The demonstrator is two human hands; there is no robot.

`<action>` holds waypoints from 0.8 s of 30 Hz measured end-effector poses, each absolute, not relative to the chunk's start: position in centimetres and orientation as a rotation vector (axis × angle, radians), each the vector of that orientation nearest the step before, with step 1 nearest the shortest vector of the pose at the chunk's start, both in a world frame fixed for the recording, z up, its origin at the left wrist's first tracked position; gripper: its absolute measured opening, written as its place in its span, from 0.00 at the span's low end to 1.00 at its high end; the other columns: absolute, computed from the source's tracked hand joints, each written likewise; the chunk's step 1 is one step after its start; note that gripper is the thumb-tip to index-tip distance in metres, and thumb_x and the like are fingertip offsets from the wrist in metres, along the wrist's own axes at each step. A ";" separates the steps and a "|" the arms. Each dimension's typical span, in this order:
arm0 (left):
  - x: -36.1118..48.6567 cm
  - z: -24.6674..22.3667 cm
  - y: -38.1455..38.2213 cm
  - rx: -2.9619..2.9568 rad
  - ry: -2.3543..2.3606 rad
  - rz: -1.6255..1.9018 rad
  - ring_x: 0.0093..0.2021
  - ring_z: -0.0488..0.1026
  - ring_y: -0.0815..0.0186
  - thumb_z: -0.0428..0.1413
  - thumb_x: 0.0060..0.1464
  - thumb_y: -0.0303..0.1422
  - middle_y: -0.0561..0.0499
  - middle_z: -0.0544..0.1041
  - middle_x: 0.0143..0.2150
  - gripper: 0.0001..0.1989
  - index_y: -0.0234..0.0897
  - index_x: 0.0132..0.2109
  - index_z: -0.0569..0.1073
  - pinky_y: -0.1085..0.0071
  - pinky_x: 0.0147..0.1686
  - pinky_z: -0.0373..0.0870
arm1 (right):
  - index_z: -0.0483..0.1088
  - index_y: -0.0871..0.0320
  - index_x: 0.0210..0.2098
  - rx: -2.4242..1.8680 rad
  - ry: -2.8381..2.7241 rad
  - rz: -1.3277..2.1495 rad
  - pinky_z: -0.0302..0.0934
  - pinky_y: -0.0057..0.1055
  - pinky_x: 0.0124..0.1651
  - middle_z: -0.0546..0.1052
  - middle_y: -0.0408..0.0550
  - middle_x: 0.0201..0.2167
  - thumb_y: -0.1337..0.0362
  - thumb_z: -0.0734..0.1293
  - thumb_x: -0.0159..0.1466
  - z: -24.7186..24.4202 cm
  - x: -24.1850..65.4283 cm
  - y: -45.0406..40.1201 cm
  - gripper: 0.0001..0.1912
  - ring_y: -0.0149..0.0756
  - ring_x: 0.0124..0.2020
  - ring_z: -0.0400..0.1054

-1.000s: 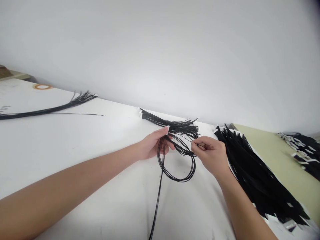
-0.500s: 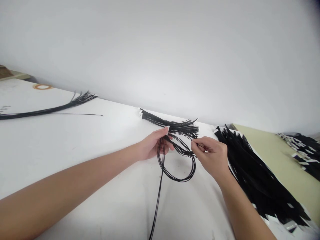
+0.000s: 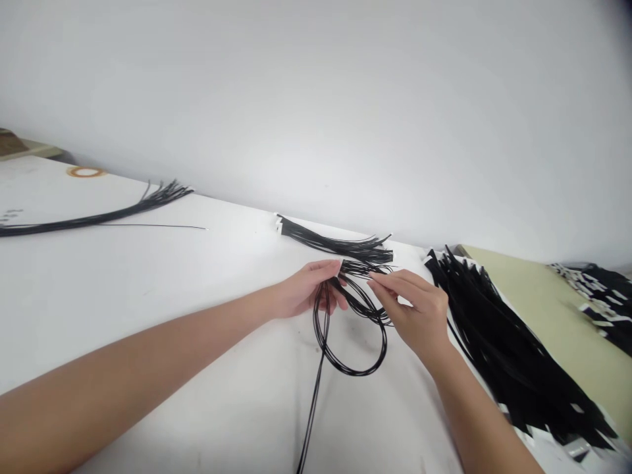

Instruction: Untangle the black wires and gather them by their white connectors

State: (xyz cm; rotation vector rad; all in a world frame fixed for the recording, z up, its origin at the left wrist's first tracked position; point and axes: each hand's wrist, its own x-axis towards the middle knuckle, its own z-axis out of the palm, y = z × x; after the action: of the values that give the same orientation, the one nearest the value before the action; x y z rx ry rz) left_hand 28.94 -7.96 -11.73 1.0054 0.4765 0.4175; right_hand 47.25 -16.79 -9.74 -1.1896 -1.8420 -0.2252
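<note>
My left hand [image 3: 313, 286] is closed around a looped bundle of thin black wires [image 3: 355, 374], with a small white connector [image 3: 341, 266] at its thumb tip. Loops of the bundle hang below the hand, and a few strands trail down toward me. To the right, my right hand [image 3: 412, 306] pinches a thin black wire [image 3: 378, 272] between thumb and fingertips, close to the connector; the wire's tip is too small to make out. Just behind both hands, another bunch of black wires [image 3: 330, 243] with white connectors lies on the white table [image 3: 207, 368].
A large pile of black wire harnesses [image 3: 513, 342] with white ends lies at the right. Beyond it are more harnesses [image 3: 600, 293] on a yellow-green surface [image 3: 538, 283]. At the left are a long wire bundle [image 3: 113, 214] and an orange ring [image 3: 86, 172]. A pale wall [image 3: 316, 105] rises behind.
My right hand has moved slightly left, closer to the connector. My left hand has shifted a little right and down, and the hanging loop has dropped with it.
</note>
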 end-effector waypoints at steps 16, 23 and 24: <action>28.8 -12.1 -7.8 1.039 0.430 0.385 0.21 0.71 0.68 0.49 0.57 0.48 0.44 0.77 0.25 0.19 0.34 0.32 0.67 0.75 0.20 0.57 | 0.73 0.56 0.34 -1.138 -1.920 -0.318 0.66 0.29 0.31 0.75 0.46 0.27 0.74 0.67 0.57 -10.2 47.3 -16.7 0.08 0.31 0.28 0.68; 28.8 -12.1 -8.0 1.095 0.404 0.357 0.22 0.71 0.68 0.49 0.55 0.50 0.44 0.77 0.26 0.21 0.35 0.32 0.65 0.74 0.22 0.59 | 0.74 0.55 0.36 -1.150 -1.884 -0.267 0.65 0.26 0.27 0.74 0.45 0.27 0.72 0.67 0.58 -10.4 46.7 -16.7 0.08 0.29 0.27 0.67; 28.8 -12.1 -8.0 1.098 0.395 0.355 0.22 0.71 0.68 0.49 0.55 0.50 0.44 0.77 0.26 0.20 0.35 0.32 0.65 0.73 0.22 0.59 | 0.74 0.55 0.36 -1.139 -1.879 -0.269 0.64 0.25 0.26 0.73 0.45 0.27 0.72 0.67 0.58 -10.4 46.6 -16.7 0.08 0.28 0.27 0.67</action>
State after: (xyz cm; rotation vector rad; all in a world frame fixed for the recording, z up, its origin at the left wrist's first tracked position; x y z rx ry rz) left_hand 28.80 -7.98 -12.14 1.0979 0.3949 0.3548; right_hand 46.64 -16.69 -10.36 -1.1394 -1.8790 -0.2690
